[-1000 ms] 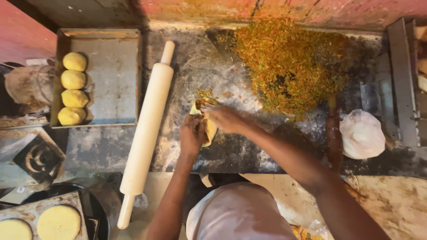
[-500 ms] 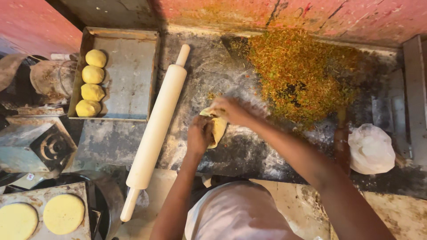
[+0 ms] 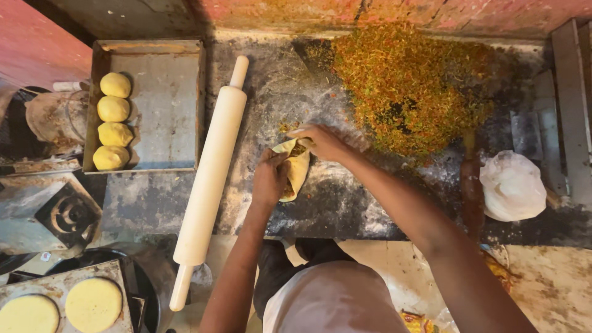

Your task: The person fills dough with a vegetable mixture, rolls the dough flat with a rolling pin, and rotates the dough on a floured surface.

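A thin yellow dough sheet (image 3: 299,169), folded around some chopped filling, lies on the dark floured worktop (image 3: 345,203). My left hand (image 3: 270,180) grips its near left edge. My right hand (image 3: 322,143) presses on its far end, fingers curled over the fold. A large heap of chopped orange-green filling (image 3: 410,86) lies just beyond my right hand. A long pale wooden rolling pin (image 3: 209,172) rests diagonally to the left of my left hand.
A metal tray (image 3: 166,105) at the far left holds several yellow dough balls (image 3: 113,121). Two flat dough discs (image 3: 92,304) sit on a board at the bottom left. A white plastic bag (image 3: 513,185) lies at the right, beside a wooden handle (image 3: 473,191).
The view has shifted a little. Both hands stay on the dough sheet, which is folded further over the filling.
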